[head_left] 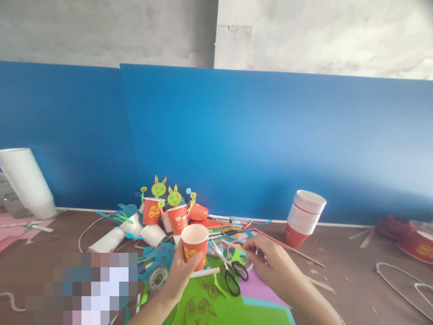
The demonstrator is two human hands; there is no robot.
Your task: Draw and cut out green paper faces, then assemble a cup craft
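Observation:
My left hand [181, 273] is wrapped round a red paper cup [195, 247], upright with its white mouth facing up. To its right, my right hand [265, 253] hovers low over the heap with its fingers drawn together; a thin wooden stick [233, 245] runs by the fingertips, and whether they grip it is unclear. Between the hands lie scissors [230, 268] with black handles and a white marker [204, 272]. Beneath is green paper [209, 311] with rabbit faces drawn on it. Left of the cup is a roll of tape [157, 278].
Behind the left hand stand red cups [178, 220] with green rabbit cutouts, beside white cups [107, 240] lying down. Stacked cups [306, 216] stand right, white ones [29, 183] far left. A blue partition [237, 144] closes the table's back. A cable [395, 289] lies right.

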